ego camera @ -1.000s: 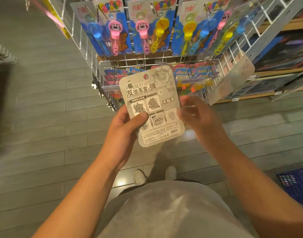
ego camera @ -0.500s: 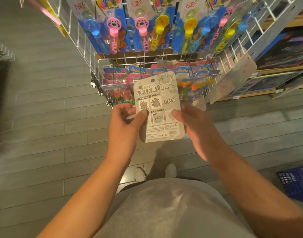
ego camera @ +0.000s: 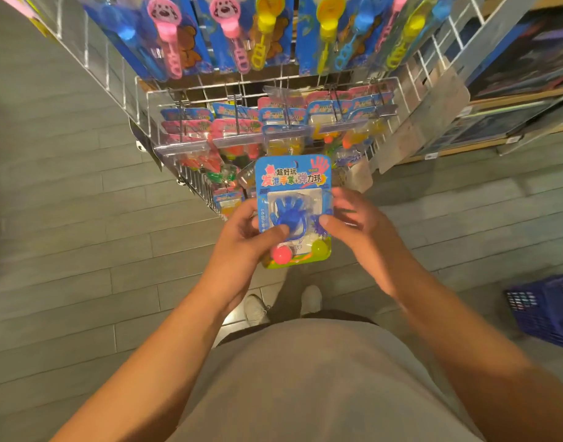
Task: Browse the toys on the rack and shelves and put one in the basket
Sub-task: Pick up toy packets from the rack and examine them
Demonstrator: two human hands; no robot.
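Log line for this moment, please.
stage: inspecting toy | toy pack: front showing | left hand: holds pack | right hand: holds pack | basket: on floor, right

The scene is seen from a single wide-angle camera worn on the head, aimed forward and steeply down. The hands, left hand (ego camera: pixel 241 240) and right hand (ego camera: pixel 356 231), are framed close at centre; the rack (ego camera: pixel 305 87) is seen just beyond them, the floor (ego camera: pixel 66 250) beneath, and the basket (ego camera: pixel 548 307) at the right edge.
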